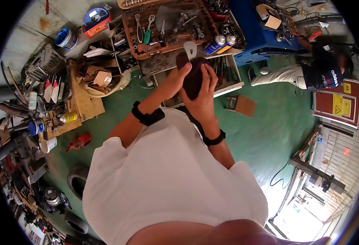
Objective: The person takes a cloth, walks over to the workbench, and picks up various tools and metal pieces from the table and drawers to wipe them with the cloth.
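Note:
Both hands are closed around a dark maroon, rounded object (193, 83), held up in front of my chest. A pale grey flat tab (190, 49) with a slot-like hole sticks out from its far end; whether the two are one piece I cannot tell. My left hand (172, 83) grips the near-left side, its thumb pressed on top. From the right, my right hand (202, 98) wraps its fingers over the object. Just beyond lie an open brown tool case (146, 51) with wrenches and sockets, and an open drawer (228, 87) holding screwdrivers.
Two blue spray cans (220, 43) stand right of the case. A cardboard piece (244, 106) lies on the green floor. Boxes and a wooden bench (79, 94) crowd the left, with a red jack-like tool (79, 141) and tyres (76, 181) below. Another person (310, 75) is at right.

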Tool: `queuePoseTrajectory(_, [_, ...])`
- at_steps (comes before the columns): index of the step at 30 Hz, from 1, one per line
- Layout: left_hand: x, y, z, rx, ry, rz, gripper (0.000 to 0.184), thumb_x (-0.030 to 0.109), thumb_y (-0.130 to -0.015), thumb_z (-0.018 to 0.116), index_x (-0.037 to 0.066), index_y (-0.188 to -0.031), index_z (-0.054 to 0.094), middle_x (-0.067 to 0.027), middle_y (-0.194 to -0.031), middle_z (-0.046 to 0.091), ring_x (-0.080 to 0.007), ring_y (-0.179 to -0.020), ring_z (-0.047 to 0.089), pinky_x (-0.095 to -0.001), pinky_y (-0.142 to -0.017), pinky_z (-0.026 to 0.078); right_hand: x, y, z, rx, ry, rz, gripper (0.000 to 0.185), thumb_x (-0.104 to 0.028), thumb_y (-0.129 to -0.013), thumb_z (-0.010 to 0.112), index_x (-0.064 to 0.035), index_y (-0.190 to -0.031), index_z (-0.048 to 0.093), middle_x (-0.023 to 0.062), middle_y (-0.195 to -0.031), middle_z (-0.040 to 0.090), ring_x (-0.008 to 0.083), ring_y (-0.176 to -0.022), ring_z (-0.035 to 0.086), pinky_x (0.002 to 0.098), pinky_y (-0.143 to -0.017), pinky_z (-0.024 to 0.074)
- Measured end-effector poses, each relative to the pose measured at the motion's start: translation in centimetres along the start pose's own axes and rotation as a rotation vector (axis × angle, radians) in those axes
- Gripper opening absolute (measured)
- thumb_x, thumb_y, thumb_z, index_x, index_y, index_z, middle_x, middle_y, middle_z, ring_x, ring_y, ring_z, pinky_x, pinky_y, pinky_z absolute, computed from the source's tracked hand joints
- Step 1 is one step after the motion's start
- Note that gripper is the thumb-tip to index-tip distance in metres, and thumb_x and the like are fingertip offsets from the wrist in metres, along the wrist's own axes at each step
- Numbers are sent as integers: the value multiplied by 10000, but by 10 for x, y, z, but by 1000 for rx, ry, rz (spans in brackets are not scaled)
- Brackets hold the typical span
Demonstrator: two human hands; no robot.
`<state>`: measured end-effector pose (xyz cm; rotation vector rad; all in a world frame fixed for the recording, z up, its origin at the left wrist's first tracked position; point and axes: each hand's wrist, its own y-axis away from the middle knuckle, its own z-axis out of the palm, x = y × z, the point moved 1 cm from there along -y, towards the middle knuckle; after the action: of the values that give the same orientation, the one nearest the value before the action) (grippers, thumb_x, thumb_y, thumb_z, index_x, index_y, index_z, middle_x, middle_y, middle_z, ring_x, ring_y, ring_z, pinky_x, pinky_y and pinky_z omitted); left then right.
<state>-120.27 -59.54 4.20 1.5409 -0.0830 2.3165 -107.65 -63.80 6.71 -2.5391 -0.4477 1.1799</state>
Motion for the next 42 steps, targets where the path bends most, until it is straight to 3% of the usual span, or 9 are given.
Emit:
queuePoseTrajectory(4, [4,3,-9,-246,-476,118,699,614,-997,383,-9,-1285,517,-176,-1088,639,-254,-971,616,-376,-879,483,10,4,2,23,-70,13,949,-100,-726,800,37,-1476,236,278,-1409,360,441,-1272,449,463,-1014,445])
queuePoseTrajectory(8, [-11,-4,-20,-391,-628,215,609,498,-918,592,6,-1271,537,-196,-1056,646,-345,-952,612,-396,-874,484,27,12,5,47,-379,332,950,-148,-742,808,21,-1479,233,242,-1203,592,348,-1073,632,400,-924,506])
queuePoseTrajectory(13, [14,-7,9,-515,-806,297,592,317,-731,807,13,-1190,589,-192,-1060,654,-339,-934,632,-402,-826,508,42,13,-10,211,-450,444,346,-115,-777,773,27,-1045,605,107,-902,688,150,-838,633,316,-803,513])
queuePoseTrajectory(15, [4,-14,14,-549,-869,351,705,235,-662,851,26,-1266,554,-191,-1152,636,-346,-1022,630,-405,-919,504,54,18,-21,209,-463,446,335,-96,-791,751,31,-1071,615,78,-945,683,135,-867,621,298,-828,499])
queuePoseTrajectory(20, [-15,-21,30,-551,-797,10,667,200,-660,842,30,-1244,570,-184,-1098,664,-336,-1050,635,-399,-922,506,50,25,-33,355,-611,512,327,-53,-774,759,34,-1064,636,66,-954,692,134,-879,635,289,-832,505])
queuePoseTrajectory(26, [-31,-18,36,-475,-520,395,683,72,-690,814,48,-1305,520,-145,-1239,603,-243,-1080,623,-380,-908,517,52,34,-45,589,-1016,532,315,15,-764,728,32,-1067,644,56,-987,681,140,-898,639,285,-860,504])
queuePoseTrajectory(28, [-30,-24,34,-409,-429,274,718,45,-727,796,63,-1358,453,-143,-1246,509,-263,-1113,602,-348,-876,515,52,24,-52,768,-919,592,278,0,-785,726,41,-1047,643,51,-978,671,133,-898,625,275,-876,492])
queuePoseTrajectory(32, [-33,-32,20,-417,-613,118,661,53,-765,761,45,-1352,456,-164,-1174,644,-264,-1001,664,-376,-843,515,60,23,-50,788,-896,662,221,-87,-854,711,42,-1021,643,46,-962,662,112,-858,600,257,-808,482])
queuePoseTrajectory(42, [-35,-16,15,-491,-597,258,657,66,-787,727,38,-1379,442,-185,-1100,685,-349,-1002,678,-410,-862,515,57,34,-35,697,-842,737,212,-119,-890,697,53,-1003,648,26,-915,655,80,-815,566,241,-734,470])
